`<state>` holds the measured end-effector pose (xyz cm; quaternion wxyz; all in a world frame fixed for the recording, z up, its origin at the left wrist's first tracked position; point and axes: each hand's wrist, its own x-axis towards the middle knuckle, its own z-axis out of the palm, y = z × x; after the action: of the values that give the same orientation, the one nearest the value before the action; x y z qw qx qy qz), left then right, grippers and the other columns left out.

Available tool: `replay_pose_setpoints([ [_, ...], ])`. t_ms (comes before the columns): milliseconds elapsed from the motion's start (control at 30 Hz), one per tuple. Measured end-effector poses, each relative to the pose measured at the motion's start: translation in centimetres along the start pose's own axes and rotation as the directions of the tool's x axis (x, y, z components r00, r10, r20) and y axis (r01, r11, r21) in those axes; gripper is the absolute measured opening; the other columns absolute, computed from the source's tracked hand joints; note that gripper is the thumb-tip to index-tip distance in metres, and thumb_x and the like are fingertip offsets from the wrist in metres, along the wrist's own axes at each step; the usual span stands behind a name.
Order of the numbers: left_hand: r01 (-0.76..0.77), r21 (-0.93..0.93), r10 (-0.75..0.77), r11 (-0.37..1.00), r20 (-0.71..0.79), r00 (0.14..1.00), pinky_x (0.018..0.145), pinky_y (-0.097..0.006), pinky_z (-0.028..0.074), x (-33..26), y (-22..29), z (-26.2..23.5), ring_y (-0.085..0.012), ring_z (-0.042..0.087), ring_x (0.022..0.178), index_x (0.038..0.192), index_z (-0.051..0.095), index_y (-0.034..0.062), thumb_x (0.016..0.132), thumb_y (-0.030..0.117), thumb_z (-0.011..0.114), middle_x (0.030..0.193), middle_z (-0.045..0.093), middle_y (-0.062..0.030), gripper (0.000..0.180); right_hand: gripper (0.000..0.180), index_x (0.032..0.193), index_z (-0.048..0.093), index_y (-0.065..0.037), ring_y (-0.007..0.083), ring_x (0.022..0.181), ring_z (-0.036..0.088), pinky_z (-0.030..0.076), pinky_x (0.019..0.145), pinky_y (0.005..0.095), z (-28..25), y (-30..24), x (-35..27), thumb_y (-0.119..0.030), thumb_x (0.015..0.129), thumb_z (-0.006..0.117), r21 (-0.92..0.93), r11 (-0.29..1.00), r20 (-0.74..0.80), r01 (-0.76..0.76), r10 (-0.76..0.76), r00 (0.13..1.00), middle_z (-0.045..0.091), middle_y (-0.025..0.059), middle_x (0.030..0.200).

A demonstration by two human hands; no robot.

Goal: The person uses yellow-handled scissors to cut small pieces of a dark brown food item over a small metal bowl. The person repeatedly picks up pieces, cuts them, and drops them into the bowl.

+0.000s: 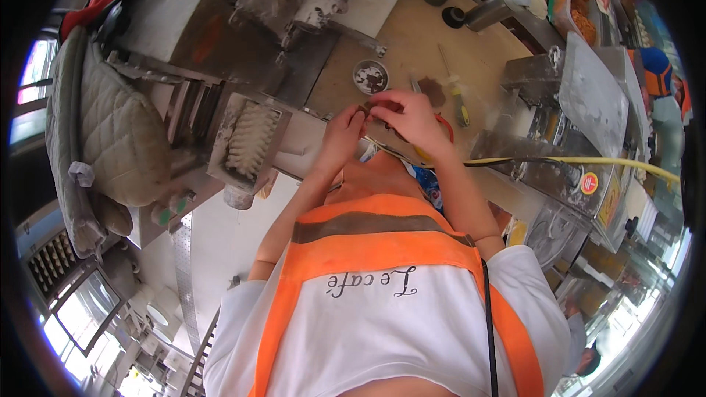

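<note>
Close together over the near side of the tan worktop (412,44), my left hand (344,134) and my right hand (412,119) meet at the fingertips. Between them they pinch a small dark brown piece, mostly covered by the fingers; its exact kind is not visible. Just beyond lies a round metal bowl (356,85) with dark brown and white contents. A screwdriver-like tool with a yellow-green handle (461,109) rests to the right. Beside it is a flat brown patch (432,91). A red curved handle (446,126) shows partly behind my right wrist.
Floury machines with ridged white rollers (251,138) stand at left and far left. Quilted oven mitts (118,125) hang at the left. A metal machine (544,117) borders the right, with a yellow cable (618,165) crossing it. Dark green and steel cylinders (489,12) lie at the back. Other people work at far right.
</note>
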<state>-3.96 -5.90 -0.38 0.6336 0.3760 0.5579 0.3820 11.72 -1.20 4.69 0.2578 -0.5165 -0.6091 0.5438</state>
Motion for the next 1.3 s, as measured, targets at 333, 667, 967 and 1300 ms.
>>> replay_pose_setpoints([
  [333, -0.113, 0.493, 0.119, 0.863, 0.020, 0.993, 0.058, -0.036, 0.043, 0.2, 0.9, 2.2, -0.0270, 0.055, 0.061, 0.088, 0.057, 0.0013, 0.087, 0.016, 0.046, 0.067, 0.056, -0.0125, 0.018, 0.016, 0.089, 0.065, -0.001, 0.0183, 0.072, 0.062, 0.048, 0.064, 0.0270, 0.5, 1.2, -2.8, -0.003, 0.073, 0.065, -0.231, 0.950, -0.205, 0.208, -0.256, 0.945, 0.062, 0.0103, 0.084],
  [667, 0.009, 0.199, -0.060, 0.980, 0.252, 0.966, 0.059, -0.024, 0.041, 0.7, 1.0, 1.3, -0.0100, 0.049, 0.063, 0.096, 0.059, -0.0006, 0.090, 0.011, 0.045, 0.070, 0.053, -0.0013, 0.019, 0.015, 0.092, 0.062, 0.002, 0.0105, 0.071, 0.059, 0.047, 0.063, 0.0230, -0.4, 3.0, -2.6, 0.001, 0.077, 0.062, 0.239, 0.971, -0.065, 0.029, -0.014, 0.998, 0.063, 0.0061, 0.080],
  [967, 0.050, 0.175, -0.098, 0.983, 0.277, 0.956, 0.063, -0.023, 0.040, 0.4, 3.0, 1.8, -0.0083, 0.047, 0.067, 0.110, 0.058, -0.0003, 0.092, 0.012, 0.043, 0.073, 0.052, 0.0001, 0.026, 0.011, 0.089, 0.060, 0.004, 0.0094, 0.068, 0.059, 0.047, 0.061, 0.0215, -0.3, 3.7, -2.3, 0.002, 0.079, 0.061, 0.385, 0.920, -0.037, -0.074, 0.095, 0.995, 0.063, 0.0055, 0.077],
  [1300, 0.076, 0.093, -0.097, 0.993, 0.240, 0.966, 0.060, -0.021, 0.040, 1.4, 2.1, 1.4, -0.0074, 0.047, 0.064, 0.100, 0.058, 0.0007, 0.092, 0.014, 0.043, 0.071, 0.053, -0.0002, 0.022, 0.011, 0.086, 0.061, 0.002, 0.0118, 0.067, 0.063, 0.050, 0.064, 0.0240, -0.2, 3.9, -1.5, -0.002, 0.076, 0.062, 0.197, 0.980, -0.162, -0.012, 0.045, 0.986, 0.066, 0.0091, 0.073],
])
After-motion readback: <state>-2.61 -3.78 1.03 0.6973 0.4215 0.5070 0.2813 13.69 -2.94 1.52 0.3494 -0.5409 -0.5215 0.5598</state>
